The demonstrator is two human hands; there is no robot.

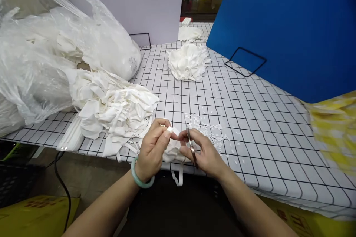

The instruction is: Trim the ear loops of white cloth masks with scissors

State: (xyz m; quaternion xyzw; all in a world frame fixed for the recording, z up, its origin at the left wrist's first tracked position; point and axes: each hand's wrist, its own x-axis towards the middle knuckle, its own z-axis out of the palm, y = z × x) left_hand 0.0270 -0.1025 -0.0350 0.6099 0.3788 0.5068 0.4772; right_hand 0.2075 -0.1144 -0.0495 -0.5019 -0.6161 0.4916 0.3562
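My left hand (152, 146), with a green bangle (136, 173) at its wrist, pinches the end of a white fabric strap (169, 129) between thumb and forefinger. Below it a white cloth piece (171, 152) lies at the table edge, and a thin strap loop (179, 179) hangs over the side. My right hand (204, 152) is closed around small metal scissors (191, 143), their blades pointing away from me. Its fingertips come close to the left fingers; whether they also touch the cloth I cannot tell. Tiny white clippings (218, 133) are scattered just beyond the right hand.
A heap of white cloth pieces (119, 105) spills from a large clear plastic bag (111, 40) on the left. A white power strip (71, 135) lies at the table edge. Farther back sits a white cloth stack (189, 61). Lilac (122, 0) and blue boards (283, 26) stand behind.
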